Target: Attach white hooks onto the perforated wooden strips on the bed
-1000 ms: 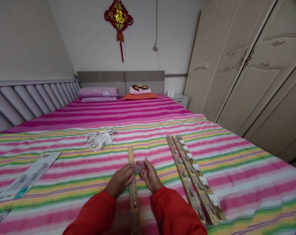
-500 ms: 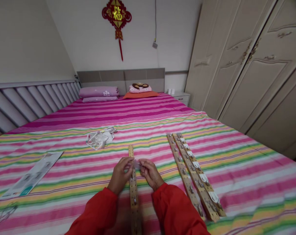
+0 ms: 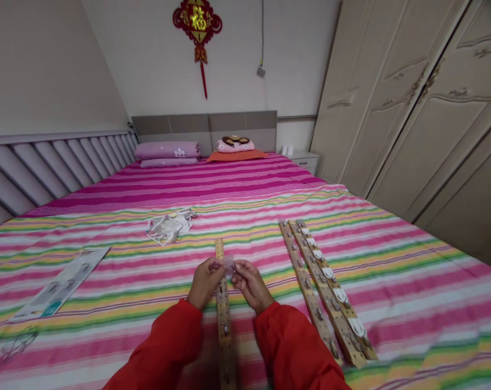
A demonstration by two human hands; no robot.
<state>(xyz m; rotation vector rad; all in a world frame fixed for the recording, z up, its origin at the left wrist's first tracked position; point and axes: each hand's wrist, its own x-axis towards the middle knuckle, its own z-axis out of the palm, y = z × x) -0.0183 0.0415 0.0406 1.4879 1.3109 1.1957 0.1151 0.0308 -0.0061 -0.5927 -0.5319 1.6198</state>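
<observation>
My left hand (image 3: 207, 281) and my right hand (image 3: 251, 284) meet over a narrow perforated wooden strip (image 3: 225, 346). Between their closed fingertips is a small clear plastic hook (image 3: 229, 265), its square backing see-through. Each hand pinches one side of it. The strip runs away from me on the striped cloth, with a few metal hooks (image 3: 226, 328) along it; its near end is blurred between my sleeves. To the right lie more such strips (image 3: 310, 287) side by side, carrying metal hooks, and the outermost holds white hooks (image 3: 341, 296).
A pile of clear wrappers and scraps (image 3: 172, 225) lies beyond my left hand. Farther left are a flat printed package (image 3: 66, 281) and a thin, tangled loop (image 3: 20, 344). Folded pillows (image 3: 168, 151) rest by the headboard (image 3: 180, 124). A wardrobe (image 3: 432, 119) stands at right.
The view has shifted slightly, moving the scene a little to the right. Both hands still pinch the clear hook, and its backing now shows more plainly between the fingertips.
</observation>
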